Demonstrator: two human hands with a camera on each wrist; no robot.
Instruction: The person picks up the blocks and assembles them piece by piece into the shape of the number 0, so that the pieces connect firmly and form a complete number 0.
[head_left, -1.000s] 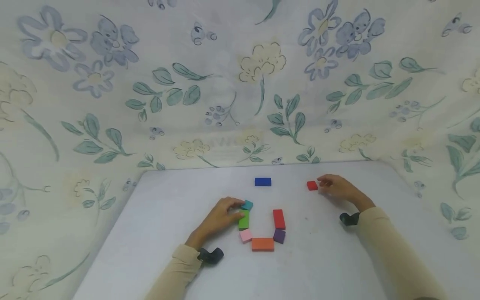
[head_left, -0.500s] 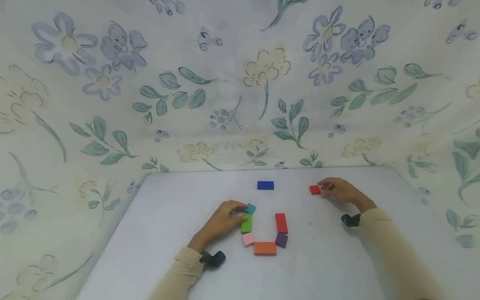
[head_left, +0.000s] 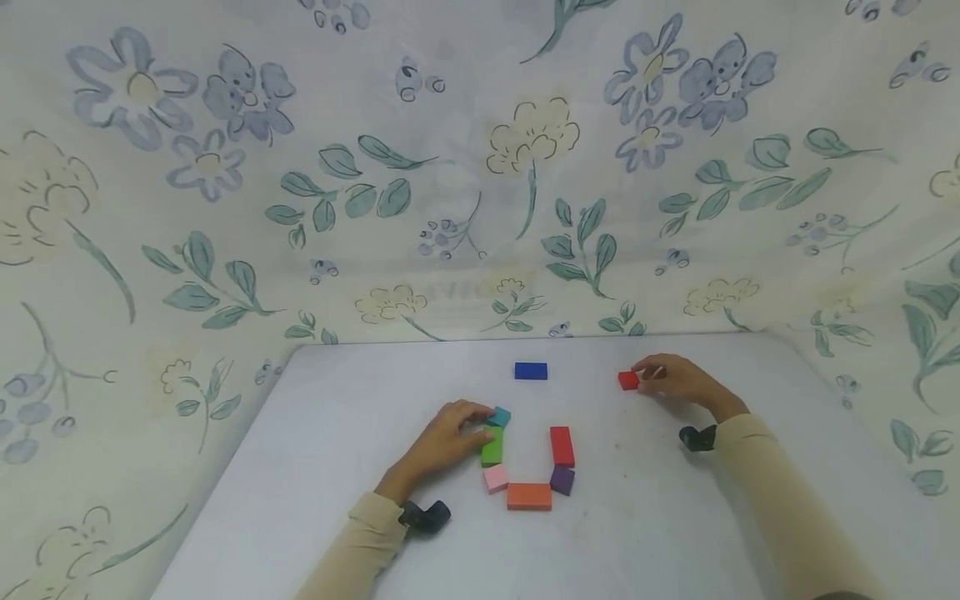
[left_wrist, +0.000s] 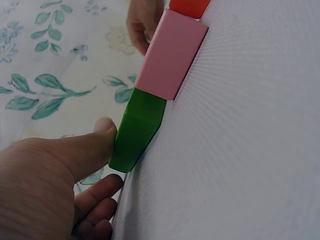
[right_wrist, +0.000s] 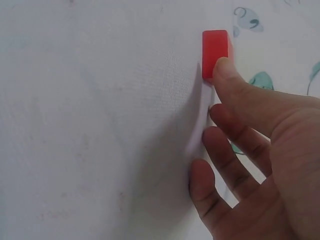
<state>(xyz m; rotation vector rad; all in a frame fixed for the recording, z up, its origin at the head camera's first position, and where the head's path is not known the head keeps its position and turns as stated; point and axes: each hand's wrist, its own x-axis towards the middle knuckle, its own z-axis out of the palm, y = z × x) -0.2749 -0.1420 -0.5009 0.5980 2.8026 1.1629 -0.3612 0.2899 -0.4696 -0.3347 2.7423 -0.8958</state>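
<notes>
In the head view my left hand [head_left: 442, 442] rests at the left side of a U-shaped row of blocks. Its index fingertip touches a teal block [head_left: 500, 417], and its thumb lies on the green block [head_left: 492, 450]. The left wrist view shows that thumb against the end of the green block [left_wrist: 140, 122], beside a pink block [left_wrist: 172, 55]; the teal block is hidden there. Farther right, my right hand [head_left: 675, 377] pinches a small red block [head_left: 627, 381]. In the right wrist view its thumb presses the red block [right_wrist: 215, 50], while the other fingers sit loosely bent.
A pink block [head_left: 496, 478], an orange block [head_left: 529, 497], a purple block [head_left: 562, 480] and a long red block [head_left: 562, 447] continue the U. A blue block [head_left: 531, 371] lies apart toward the back of the white table [head_left: 637, 533]. Floral cloth [head_left: 450, 200] hangs behind.
My right hand has closed the small gap to the red block, and its thumb and index finger now hold it. The left hand stays in place; the head view has shifted slightly.
</notes>
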